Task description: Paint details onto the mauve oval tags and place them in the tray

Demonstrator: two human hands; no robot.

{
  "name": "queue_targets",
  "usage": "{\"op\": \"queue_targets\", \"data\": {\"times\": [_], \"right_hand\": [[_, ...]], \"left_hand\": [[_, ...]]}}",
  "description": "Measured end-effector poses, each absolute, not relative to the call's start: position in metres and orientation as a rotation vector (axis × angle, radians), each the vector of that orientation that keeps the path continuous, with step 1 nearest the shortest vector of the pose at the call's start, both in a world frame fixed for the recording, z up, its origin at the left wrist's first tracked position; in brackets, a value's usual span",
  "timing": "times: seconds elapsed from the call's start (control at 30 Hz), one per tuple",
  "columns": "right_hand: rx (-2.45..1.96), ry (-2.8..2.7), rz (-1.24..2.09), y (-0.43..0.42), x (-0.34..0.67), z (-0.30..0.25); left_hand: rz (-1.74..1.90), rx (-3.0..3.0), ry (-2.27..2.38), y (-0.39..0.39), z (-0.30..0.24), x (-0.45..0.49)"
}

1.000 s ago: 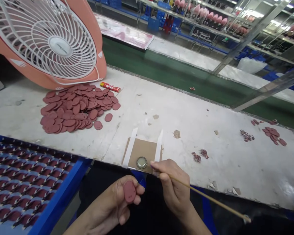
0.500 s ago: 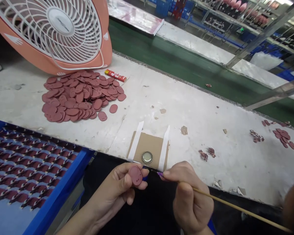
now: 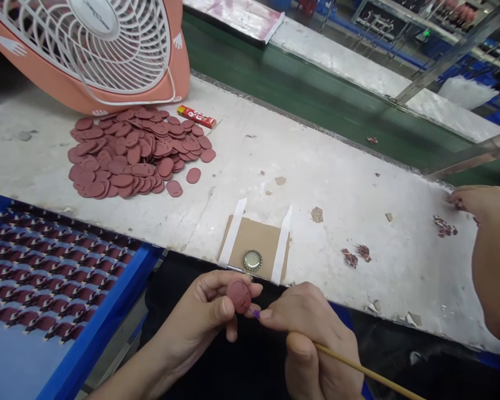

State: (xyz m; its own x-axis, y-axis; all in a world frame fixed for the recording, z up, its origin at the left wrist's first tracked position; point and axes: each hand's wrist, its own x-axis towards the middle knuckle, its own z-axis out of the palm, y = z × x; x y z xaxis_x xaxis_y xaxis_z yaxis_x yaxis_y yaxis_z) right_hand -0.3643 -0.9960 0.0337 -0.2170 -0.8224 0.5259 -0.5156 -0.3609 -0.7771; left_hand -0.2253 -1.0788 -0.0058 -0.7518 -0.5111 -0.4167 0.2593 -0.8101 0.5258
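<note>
Worn white tabletop (image 3: 250, 166) ran across the frame, with a green strip (image 3: 316, 119) behind it and shelving (image 3: 383, 25) at upper right. At upper left we had an orange fan (image 3: 181, 55) with a white grille, and below it a heap of flat maroon ovals (image 3: 137, 153) beside a small red packet (image 3: 196, 116). Rows of maroon-and-dark pieces filled a blue tray (image 3: 120, 297) at lower left.

At bottom centre, our left hand (image 3: 208, 311) pinched one maroon disc (image 3: 238, 295) between thumb and fingers. Our right hand (image 3: 323, 339) gripped a thin yellowish stick (image 3: 370, 375) that slanted toward the lower right; a purple tip (image 3: 256, 314) poked past our fingers near the disc, though we could not tell whether they touched. Just above our hands, a metal bottle cap (image 3: 252, 260) sat on brown cardboard (image 3: 260, 233) between two white strips (image 3: 234, 230). At the right edge, another person's hand (image 3: 494, 222) reached over the table.
</note>
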Motion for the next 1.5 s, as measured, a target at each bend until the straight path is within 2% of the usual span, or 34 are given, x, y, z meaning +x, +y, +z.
{"op": "queue_targets", "data": {"times": [0.17,0.33,0.47,0.6,0.87,1.5], "right_hand": [[-1.768,1.590,-1.554,-0.995,-0.363,0.035],[-1.692,1.622,-1.676,-0.992,-0.369,0.020],[-1.788,1.886,-1.492,-1.001,-0.380,-0.002],[-1.848,1.892,-1.430,-1.010,-0.383,-0.014],[-1.666,1.689,-1.600,-0.997,-0.373,0.013],[-1.732,1.617,-1.487,-1.000,-0.362,0.021]], "left_hand": [[-2.521,0.788,-0.605,-1.078,-0.008,-0.223],[-2.460,0.884,-0.639,-1.080,-0.015,-0.219],[-2.364,0.981,-0.646,-1.083,-0.020,-0.212],[-2.332,0.996,-0.646,-1.085,-0.019,-0.210],[-2.333,0.931,-0.678,-1.083,-0.017,-0.213],[-2.341,0.904,-0.692,-1.081,-0.011,-0.216]]}}
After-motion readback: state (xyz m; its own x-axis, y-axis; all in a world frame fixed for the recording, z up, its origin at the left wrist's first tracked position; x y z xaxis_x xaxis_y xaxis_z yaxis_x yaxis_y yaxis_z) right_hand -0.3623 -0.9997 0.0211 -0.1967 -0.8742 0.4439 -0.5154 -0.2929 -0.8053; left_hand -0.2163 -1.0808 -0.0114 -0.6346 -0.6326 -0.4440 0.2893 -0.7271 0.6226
